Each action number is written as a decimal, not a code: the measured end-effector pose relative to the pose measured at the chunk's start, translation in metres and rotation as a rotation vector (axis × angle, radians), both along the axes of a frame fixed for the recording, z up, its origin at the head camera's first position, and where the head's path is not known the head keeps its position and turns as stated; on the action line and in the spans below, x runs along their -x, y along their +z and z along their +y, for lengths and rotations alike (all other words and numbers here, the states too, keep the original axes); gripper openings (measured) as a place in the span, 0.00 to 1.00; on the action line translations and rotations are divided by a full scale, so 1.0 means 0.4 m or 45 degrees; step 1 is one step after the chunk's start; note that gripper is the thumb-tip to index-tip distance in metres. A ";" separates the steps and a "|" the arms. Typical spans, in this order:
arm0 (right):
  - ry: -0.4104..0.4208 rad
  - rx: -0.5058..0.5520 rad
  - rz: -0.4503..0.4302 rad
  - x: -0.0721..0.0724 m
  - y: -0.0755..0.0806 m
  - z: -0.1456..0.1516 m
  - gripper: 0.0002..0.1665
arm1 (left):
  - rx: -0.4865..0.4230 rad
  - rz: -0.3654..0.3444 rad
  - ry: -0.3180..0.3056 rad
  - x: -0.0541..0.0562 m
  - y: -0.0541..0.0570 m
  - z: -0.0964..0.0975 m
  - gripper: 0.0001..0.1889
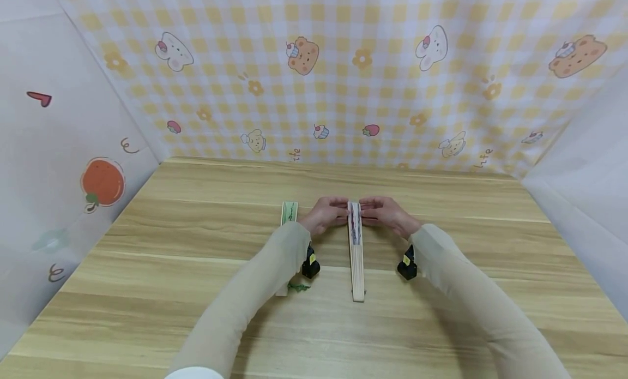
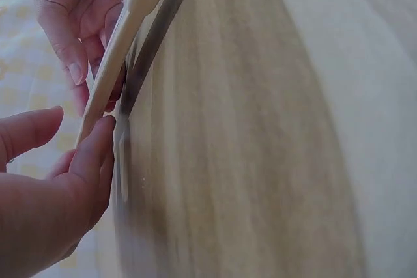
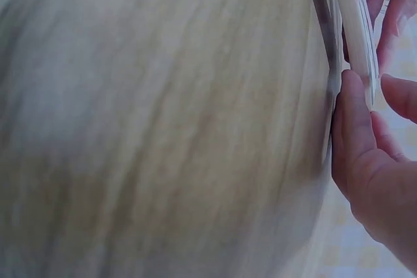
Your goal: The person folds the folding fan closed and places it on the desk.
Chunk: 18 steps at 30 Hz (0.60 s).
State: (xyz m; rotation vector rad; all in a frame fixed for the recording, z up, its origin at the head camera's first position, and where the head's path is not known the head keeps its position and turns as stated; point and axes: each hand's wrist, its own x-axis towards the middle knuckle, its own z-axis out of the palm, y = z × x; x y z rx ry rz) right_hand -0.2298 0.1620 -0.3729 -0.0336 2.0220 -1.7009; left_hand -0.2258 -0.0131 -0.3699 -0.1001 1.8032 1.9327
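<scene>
A folded fan [image 1: 357,259] lies lengthwise on the table, closed, with pale wooden ribs and a white, dark-patterned far part. My left hand [image 1: 326,214] is at the left side of its far end, and my right hand [image 1: 387,212] is at the right side. In the left wrist view, the fingertips of the left hand [image 2: 58,187] touch the fan's edge [image 2: 120,43], the thumb apart from it. The right wrist view shows the right hand [image 3: 384,167] with fairly straight fingers against the fan [image 3: 357,27].
A second folded fan, green-topped [image 1: 289,211], lies to the left, partly hidden under the left forearm. A green tassel [image 1: 298,287] shows near its lower end. The wooden table [image 1: 490,248] meets a yellow checked cloth [image 1: 333,90] at the back.
</scene>
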 end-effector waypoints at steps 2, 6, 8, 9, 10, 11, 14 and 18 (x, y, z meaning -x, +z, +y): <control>0.000 0.005 -0.003 0.000 -0.001 0.000 0.24 | 0.002 0.003 -0.007 -0.001 -0.002 -0.001 0.23; -0.003 0.005 -0.005 -0.002 0.002 -0.001 0.25 | 0.014 0.006 -0.009 0.000 -0.003 -0.001 0.22; -0.008 0.011 -0.013 -0.004 0.004 -0.001 0.25 | 0.022 0.004 -0.001 0.004 -0.010 -0.001 0.23; -0.014 0.019 -0.019 -0.005 0.004 -0.001 0.25 | 0.026 0.005 0.001 0.004 -0.010 -0.001 0.23; -0.019 0.024 -0.023 -0.006 0.005 -0.001 0.26 | 0.027 0.004 0.003 0.004 -0.010 -0.002 0.23; -0.017 0.028 -0.021 -0.007 0.005 0.000 0.26 | 0.029 0.011 0.002 0.004 -0.010 -0.004 0.23; -0.023 0.040 -0.017 -0.011 0.005 0.001 0.27 | 0.035 0.020 0.004 0.004 -0.008 -0.011 0.24; -0.012 -0.018 0.038 -0.017 0.003 0.004 0.26 | 0.115 0.087 -0.020 0.002 0.002 -0.027 0.23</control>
